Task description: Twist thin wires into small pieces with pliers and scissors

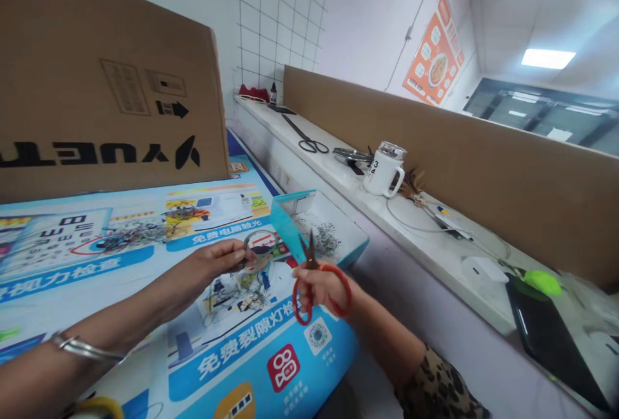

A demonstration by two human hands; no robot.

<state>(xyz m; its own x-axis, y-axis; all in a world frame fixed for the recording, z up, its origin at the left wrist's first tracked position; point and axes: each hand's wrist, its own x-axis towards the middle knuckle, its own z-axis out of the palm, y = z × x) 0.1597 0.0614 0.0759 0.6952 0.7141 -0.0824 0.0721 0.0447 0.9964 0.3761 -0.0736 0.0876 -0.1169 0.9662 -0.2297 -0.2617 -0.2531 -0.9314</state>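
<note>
Between thumb and fingers, my left hand pinches a thin dark loop that looks like coiled wire or thread. My right hand grips a pair of scissors by its orange-red handles, blades pointing up and slightly parted. The blades are a short way right of the loop and look apart from it. Under my hands, a tangle of thin wire-like pieces lies on the printed table covering. Just beyond the scissors stands an open blue-and-white box with a grey tangle of fine strands inside.
More loose strands lie at the left. A large cardboard box stands behind the table. Along the right ledge are long dark scissors, a white lidded mug, a cable and a black phone-like slab. Yellow tape sits near the front left.
</note>
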